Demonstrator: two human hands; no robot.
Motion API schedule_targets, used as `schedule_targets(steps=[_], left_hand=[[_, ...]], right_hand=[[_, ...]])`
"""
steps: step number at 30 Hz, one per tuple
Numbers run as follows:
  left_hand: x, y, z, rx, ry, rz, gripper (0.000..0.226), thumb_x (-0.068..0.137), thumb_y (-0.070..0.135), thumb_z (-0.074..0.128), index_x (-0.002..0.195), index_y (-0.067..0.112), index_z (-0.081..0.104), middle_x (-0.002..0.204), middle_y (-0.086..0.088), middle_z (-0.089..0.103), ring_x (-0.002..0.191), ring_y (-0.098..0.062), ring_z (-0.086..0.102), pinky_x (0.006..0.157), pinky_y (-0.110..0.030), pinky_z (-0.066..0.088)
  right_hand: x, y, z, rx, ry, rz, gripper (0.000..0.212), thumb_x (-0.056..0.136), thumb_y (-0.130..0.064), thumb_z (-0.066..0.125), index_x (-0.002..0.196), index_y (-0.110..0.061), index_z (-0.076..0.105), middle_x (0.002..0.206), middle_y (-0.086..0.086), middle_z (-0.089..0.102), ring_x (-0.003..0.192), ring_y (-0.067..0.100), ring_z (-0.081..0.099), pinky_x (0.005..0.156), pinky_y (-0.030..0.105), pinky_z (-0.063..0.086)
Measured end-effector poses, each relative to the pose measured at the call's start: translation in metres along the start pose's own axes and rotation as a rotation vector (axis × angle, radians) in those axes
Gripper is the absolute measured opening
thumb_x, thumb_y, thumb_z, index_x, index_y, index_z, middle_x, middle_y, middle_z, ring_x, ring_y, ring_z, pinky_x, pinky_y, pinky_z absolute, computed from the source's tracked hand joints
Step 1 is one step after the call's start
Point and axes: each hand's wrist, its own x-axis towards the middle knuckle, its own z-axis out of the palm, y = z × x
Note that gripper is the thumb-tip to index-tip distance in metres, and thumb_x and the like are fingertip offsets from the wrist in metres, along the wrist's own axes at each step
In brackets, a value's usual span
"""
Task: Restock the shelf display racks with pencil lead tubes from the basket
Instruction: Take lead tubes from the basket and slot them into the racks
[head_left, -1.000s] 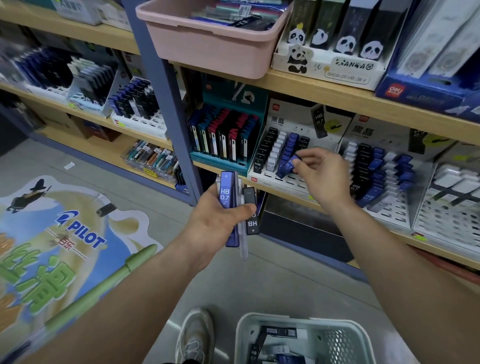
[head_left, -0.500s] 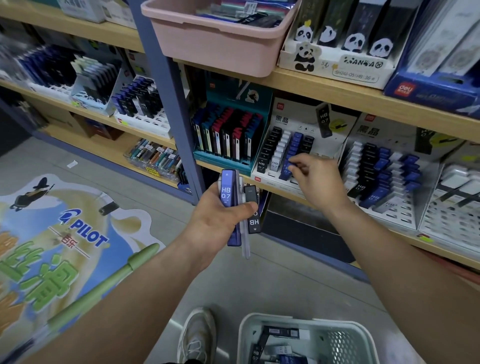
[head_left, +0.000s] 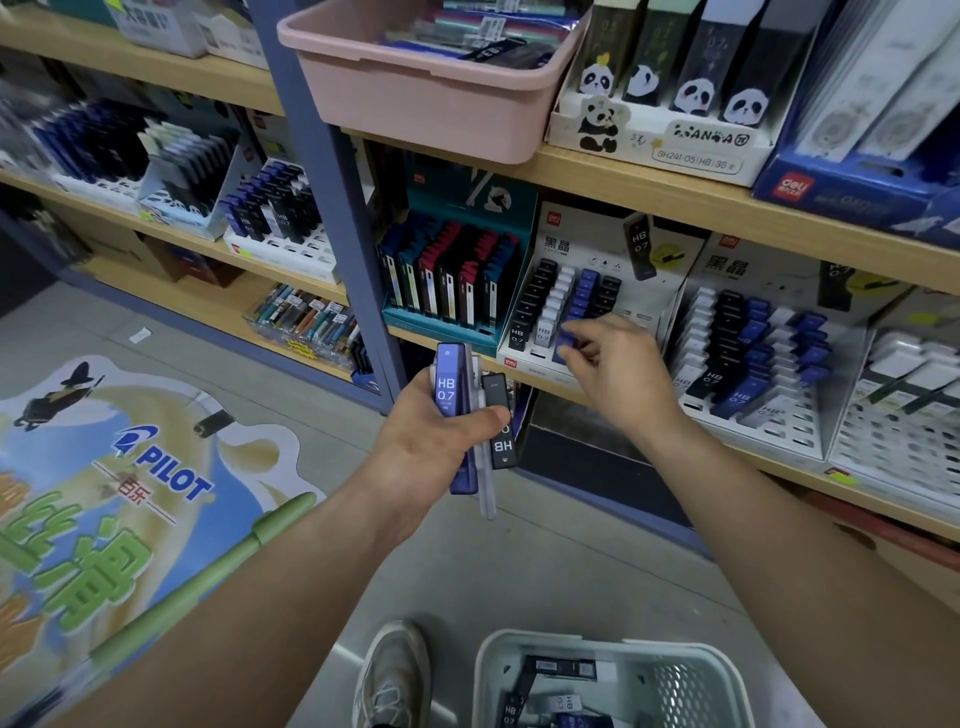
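The right hand (head_left: 618, 369) is at the front of the rack (head_left: 535, 361). Its fingers (head_left: 592, 326) pinch a blue tube (head_left: 565, 345) by its upper end. The tube sits at the near end of the blue column (head_left: 584, 291), the 3rd of 4 columns counted from the left, between a white column and a black one. Its long axis runs roughly with the column, leaning back toward the rack's backboard. The lower end is hidden by the hand, so I cannot tell if it is fully seated in its slot.

The slot lies just ahead of and below the fingertips, so the coming move looks like a short push down and away from the body along the tube's own axis. The right hand is plainly the nearer one.

The left hand (head_left: 436, 436) hangs below and left of the rack, apart from it. It grips a bundle (head_left: 452, 387) of about 3 tubes, blue, clear and black, held upright and fanned. That puts the next tube near the right fingers once they let go. More tubes lie in the basket (head_left: 675, 680) on the floor by the person's foot, so restocking seems well short of done.
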Motion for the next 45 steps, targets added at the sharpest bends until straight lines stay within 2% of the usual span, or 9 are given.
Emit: schedule_targets(steps=[3, 7, 11, 21, 25, 31, 34, 37, 45], left_hand=[[0.0, 0.001, 0.001, -0.006, 0.005, 0.006, 0.027, 0.088, 0.015, 0.075, 0.11, 0.023, 0.062, 0.098, -0.004, 0.075, 0.09, -0.021, 0.073, 0.076, -0.038, 0.058], [-0.002, 0.001, 0.004, -0.032, 0.005, 0.018, 0.027, 0.087, 0.009, 0.074, 0.111, 0.016, 0.063, 0.099, -0.009, 0.076, 0.093, -0.028, 0.073, 0.084, -0.045, 0.059], [-0.004, 0.002, 0.007, -0.05, 0.006, 0.027, 0.027, 0.088, 0.005, 0.073, 0.113, 0.009, 0.062, 0.101, -0.015, 0.074, 0.093, -0.034, 0.073, 0.08, -0.047, 0.061], [-0.004, 0.006, 0.015, 0.023, -0.003, 0.066, 0.03, 0.087, 0.009, 0.075, 0.113, 0.013, 0.06, 0.087, -0.007, 0.075, 0.081, -0.022, 0.073, 0.087, -0.044, 0.058], [-0.003, 0.008, 0.014, 0.054, 0.019, 0.057, 0.027, 0.088, 0.015, 0.075, 0.109, 0.014, 0.059, 0.089, -0.009, 0.072, 0.078, -0.017, 0.071, 0.079, -0.036, 0.059], [-0.004, 0.006, 0.011, 0.043, 0.027, 0.027, 0.025, 0.087, 0.014, 0.075, 0.103, 0.022, 0.057, 0.089, -0.008, 0.072, 0.085, -0.022, 0.072, 0.091, -0.047, 0.058], [-0.003, 0.005, 0.01, 0.042, 0.025, 0.022, 0.026, 0.087, 0.015, 0.076, 0.103, 0.022, 0.057, 0.09, -0.008, 0.071, 0.088, -0.024, 0.072, 0.092, -0.05, 0.057], [-0.002, 0.006, 0.008, 0.039, 0.025, 0.024, 0.027, 0.087, 0.016, 0.076, 0.105, 0.021, 0.057, 0.09, -0.008, 0.071, 0.088, -0.025, 0.072, 0.092, -0.05, 0.057], [-0.001, 0.005, 0.002, 0.01, 0.022, 0.029, 0.025, 0.087, 0.013, 0.075, 0.104, 0.02, 0.057, 0.085, -0.004, 0.072, 0.081, -0.019, 0.073, 0.088, -0.047, 0.059]], right_hand=[[-0.029, -0.027, -0.017, 0.285, -0.036, 0.109, 0.019, 0.093, -0.02, 0.067, 0.111, -0.024, 0.071, 0.091, -0.009, 0.068, 0.082, 0.006, 0.065, 0.079, 0.029, 0.057], [-0.074, -0.064, -0.022, 0.805, -0.284, 0.229, 0.014, 0.09, -0.016, 0.072, 0.102, -0.022, 0.068, 0.079, 0.006, 0.072, 0.071, 0.023, 0.071, 0.07, 0.043, 0.06], [-0.086, -0.071, -0.017, 0.912, -0.271, 0.311, 0.031, 0.079, -0.011, 0.081, 0.104, -0.017, 0.064, 0.075, 0.005, 0.071, 0.07, 0.03, 0.071, 0.07, 0.046, 0.06], [-0.083, -0.058, -0.037, 0.962, -0.275, 0.326, 0.027, 0.09, 0.001, 0.067, 0.099, -0.024, 0.073, 0.081, 0.009, 0.06, 0.077, 0.022, 0.067, 0.068, 0.034, 0.061], [-0.071, -0.046, -0.049, 0.855, -0.124, 0.353, 0.025, 0.091, -0.002, 0.067, 0.105, -0.022, 0.072, 0.085, 0.0, 0.065, 0.075, 0.017, 0.066, 0.071, 0.033, 0.059], [-0.03, -0.006, -0.069, 0.447, 0.148, 0.307, 0.018, 0.084, -0.016, 0.079, 0.095, -0.024, 0.067, 0.091, -0.007, 0.069, 0.085, 0.01, 0.067, 0.08, 0.026, 0.056], [-0.01, 0.004, -0.066, 0.204, 0.111, 0.192, 0.015, 0.088, -0.016, 0.075, 0.103, -0.018, 0.072, 0.092, -0.007, 0.069, 0.085, 0.007, 0.065, 0.084, 0.022, 0.054], [0.005, 0.012, -0.058, 0.026, 0.065, 0.071, 0.021, 0.09, -0.011, 0.071, 0.111, -0.012, 0.074, 0.102, 0.003, 0.074, 0.089, 0.011, 0.067, 0.092, 0.028, 0.054], [0.017, 0.026, -0.044, -0.078, -0.036, 0.022, 0.02, 0.089, -0.009, 0.072, 0.108, -0.012, 0.073, 0.098, 0.005, 0.072, 0.083, 0.013, 0.063, 0.084, 0.026, 0.053]])
